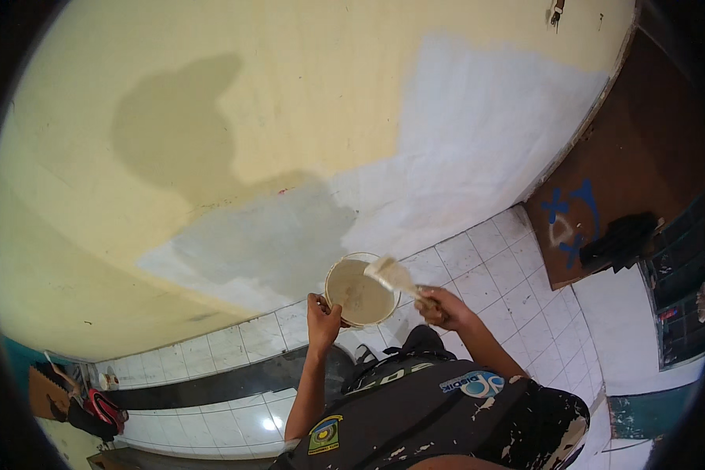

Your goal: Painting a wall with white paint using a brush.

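My left hand (323, 318) is closed on the rim of a round paint bucket (359, 291), its thumb over the edge. Inside the bucket there is whitish paint, its level hard to judge. My right hand (443, 307) is wrapped round the handle of a wide paintbrush (392, 276). The brush's pale, paint-coated head is over the bucket's right rim; whether it touches the rim I cannot tell. In front of me is a yellow wall (313, 102) with a whitish painted area (478, 117) on its right and lower part.
White floor tiles (486, 274) run along the wall's foot, with a long dark strip (211, 388) at left. A brown door or panel (619, 149) with blue marks and a dark cloth (623, 239) stand at right. A red-and-black bag (106, 411) lies far left.
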A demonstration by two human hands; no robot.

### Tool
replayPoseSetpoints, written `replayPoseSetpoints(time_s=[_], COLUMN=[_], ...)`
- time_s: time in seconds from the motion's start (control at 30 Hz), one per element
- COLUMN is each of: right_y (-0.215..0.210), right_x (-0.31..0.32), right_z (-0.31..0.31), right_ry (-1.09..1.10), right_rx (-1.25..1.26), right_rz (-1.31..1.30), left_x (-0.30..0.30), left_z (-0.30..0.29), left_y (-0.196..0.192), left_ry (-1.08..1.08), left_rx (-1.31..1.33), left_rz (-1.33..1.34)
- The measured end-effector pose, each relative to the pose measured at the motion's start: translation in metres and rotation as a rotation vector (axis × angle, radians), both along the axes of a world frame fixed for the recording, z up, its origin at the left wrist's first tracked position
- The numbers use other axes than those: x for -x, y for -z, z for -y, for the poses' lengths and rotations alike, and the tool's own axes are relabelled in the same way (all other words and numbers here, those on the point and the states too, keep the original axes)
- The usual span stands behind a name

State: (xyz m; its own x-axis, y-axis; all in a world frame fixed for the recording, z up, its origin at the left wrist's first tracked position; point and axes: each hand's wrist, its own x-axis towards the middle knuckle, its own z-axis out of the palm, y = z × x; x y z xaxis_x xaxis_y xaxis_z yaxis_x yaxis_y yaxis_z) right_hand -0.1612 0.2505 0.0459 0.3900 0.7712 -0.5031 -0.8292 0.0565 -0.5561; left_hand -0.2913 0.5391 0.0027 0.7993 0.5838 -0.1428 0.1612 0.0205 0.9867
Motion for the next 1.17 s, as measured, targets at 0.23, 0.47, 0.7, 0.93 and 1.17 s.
replayPoseSetpoints(time_s=[0.23, 0.47, 0.7, 0.93, 1.17], right_y=[-0.132, -0.257, -0.150, -0.133, -0.323], right_x=[-0.082, -0.168, -0.217, -0.183, -0.211], right_z=[-0.065, -0.112, -0.149, -0.124, -0.121], right_ry=[0.468, 0.695, 0.736, 0.661, 0.905], right_rx=[0.061, 0.358, 0.648, 0.596, 0.546], right_rz=[0.787, 1.561, 1.974, 1.782, 2.082], left_x=[-0.003, 0.011, 0.023, 0.037, 0.020], left_z=[-0.026, -0.038, -0.038, -0.048, -0.052], left_y=[0.002, 0.004, 0.002, 0.021, 0.016], left_ry=[0.006, -0.035, -0.113, -0.188, -0.139], left_rx=[0.087, 0.085, -0.032, 0.014, 0.009], left_rz=[0.004, -0.044, -0.165, -0.194, -0.194])
